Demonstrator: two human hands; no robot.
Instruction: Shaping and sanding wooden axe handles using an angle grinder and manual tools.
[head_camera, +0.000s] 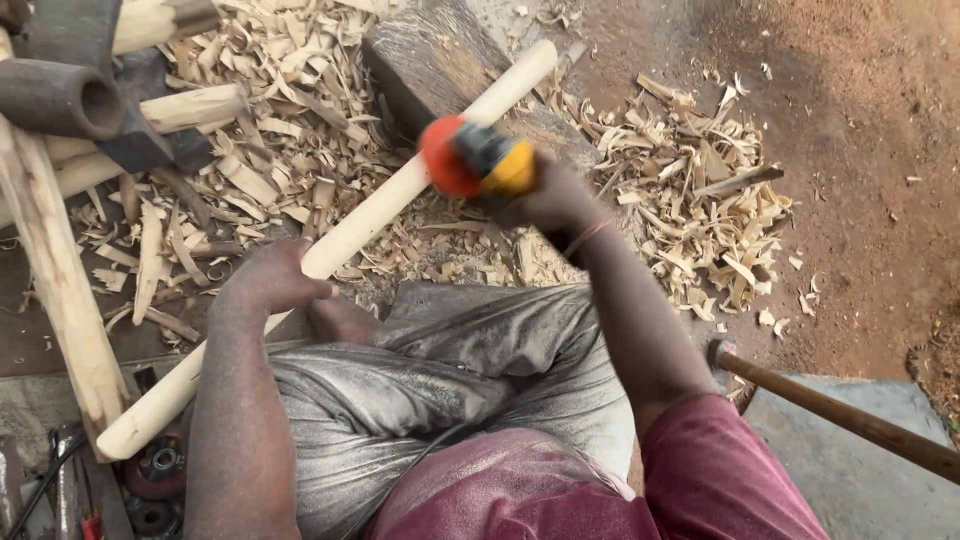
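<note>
Far left: dark metal axe-like heads (60, 95) with round sockets, lying among rough pale wooden handles (50, 270) stacked lengthwise. Near left, at the person's side: round abrasive discs (160, 465) and dark cable on the ground.

Long smooth pale wooden rod (340, 240) runs diagonally from near left to far centre, its far end propped on a weathered grey wood block (430, 60). Surface looks sanded and cylindrical, the ends cut square.

Left hand (270, 280) closed around the rod about mid-length, fingers wrapped over the top, dusted with sawdust. Knee under grey dusty cloth (450, 360) sits just below the rod.

Right hand (550, 195) clamped on a handheld power tool with red and yellow plastic body (475, 160), pressed against the rod just short of the block. Tool is motion-blurred; disc not discernible.

Ground: thick carpet of curled pale wood shavings (700, 220), spread left and right of the block. Right of that, bare reddish-brown dirt (860, 130).

Near right: brown wooden shaft with a dull metal end (830, 410) lying over a grey slab.
</note>
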